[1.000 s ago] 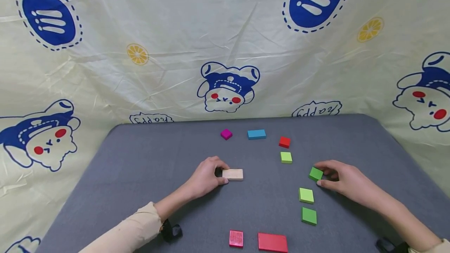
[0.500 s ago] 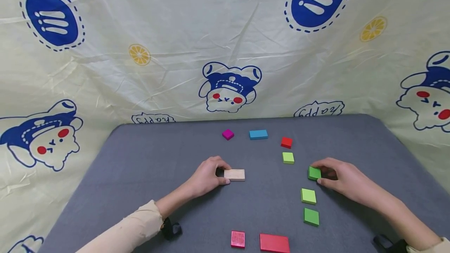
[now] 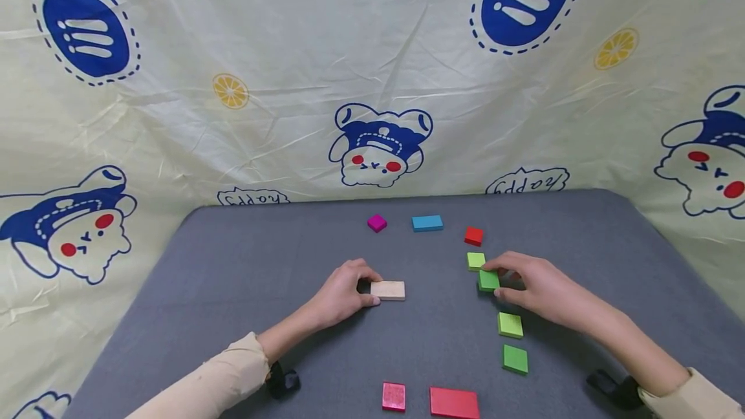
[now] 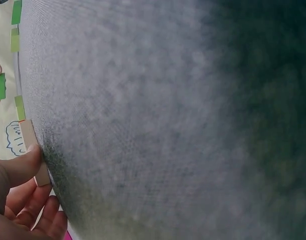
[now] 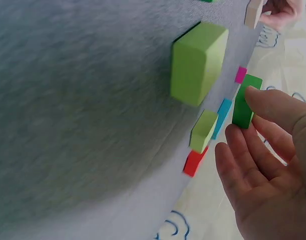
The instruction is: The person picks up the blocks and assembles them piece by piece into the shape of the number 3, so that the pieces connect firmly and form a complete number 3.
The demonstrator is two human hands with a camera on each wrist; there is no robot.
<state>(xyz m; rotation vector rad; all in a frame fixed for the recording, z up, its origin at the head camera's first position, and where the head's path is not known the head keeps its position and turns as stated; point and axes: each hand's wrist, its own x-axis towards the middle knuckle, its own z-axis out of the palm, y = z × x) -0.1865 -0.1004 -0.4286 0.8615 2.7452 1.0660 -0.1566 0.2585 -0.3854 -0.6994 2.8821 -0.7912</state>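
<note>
My left hand (image 3: 343, 291) pinches the left end of a pale wooden block (image 3: 388, 290) near the middle of the table; in the left wrist view the thumb (image 4: 26, 164) lies across that block. My right hand (image 3: 538, 284) pinches a dark green block (image 3: 488, 281) between thumb and fingers. In the right wrist view this green block (image 5: 247, 101) is raised above the table surface. In the head view it overlaps the near edge of a light green block (image 3: 475, 260). A second light green block (image 3: 510, 324) lies just in front of the right hand.
Behind the hands lie a magenta block (image 3: 377, 223), a blue block (image 3: 427, 223) and a red block (image 3: 474, 236). Nearer are another dark green block (image 3: 515, 359), a pink block (image 3: 394, 396) and a large red block (image 3: 454, 401). A printed curtain (image 3: 291, 134) hangs behind the grey table (image 3: 262, 257).
My right hand has carried the dark green block leftward, close to the far light green block. The left hand has stayed in place on the wooden block.
</note>
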